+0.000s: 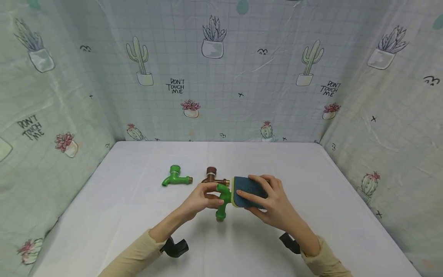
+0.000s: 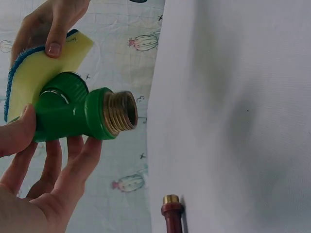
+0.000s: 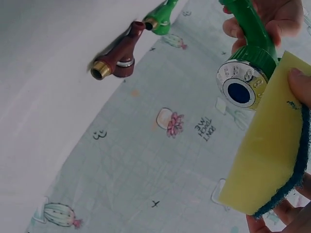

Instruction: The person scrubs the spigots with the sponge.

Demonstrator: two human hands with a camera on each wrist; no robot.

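Nearest, the left hand (image 1: 202, 198) has its thumb and fingers bent round a glossy green tap with a brass-coloured threaded end (image 1: 226, 197), holding it raised between the hands, thread toward the person. The right hand (image 1: 275, 203) pinches a rectangular yellow foam sponge with a dark-blue scouring layer (image 1: 252, 187), thumb on yellow, fingers on blue; the yellow side seems to touch the tap's round knob.

The step in hand looks like wiping that knob. Continuing would call for a firm left grip and light sponge pressure, then turning the tap to reach other faces.

Just beyond the left hand lies a brown-red tap with a brass-coloured end (image 1: 211, 171); farther left, a second green tap (image 1: 175, 179).
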